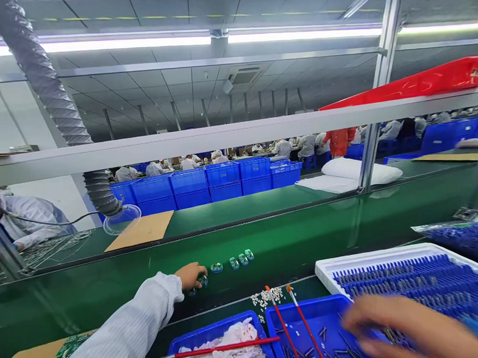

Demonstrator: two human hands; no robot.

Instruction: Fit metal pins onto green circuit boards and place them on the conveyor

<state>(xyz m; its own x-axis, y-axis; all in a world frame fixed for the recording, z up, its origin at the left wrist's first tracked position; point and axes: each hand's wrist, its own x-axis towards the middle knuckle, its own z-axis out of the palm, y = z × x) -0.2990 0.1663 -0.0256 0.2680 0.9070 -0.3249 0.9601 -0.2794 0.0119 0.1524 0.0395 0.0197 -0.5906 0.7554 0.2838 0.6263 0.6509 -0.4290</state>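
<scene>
Green belt (288, 234) lies open beyond left hand (190, 275), its grip closed on small board (202, 280); right hand (401, 327) blurred, grip unclear.

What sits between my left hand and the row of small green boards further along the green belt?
Nothing visible. The left hand already rests on one small green board; beyond it the other boards lie on bare green belt.

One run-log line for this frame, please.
left hand: on small green board, belt edge | right hand: blurred, over blue bin | four boards beside
</scene>
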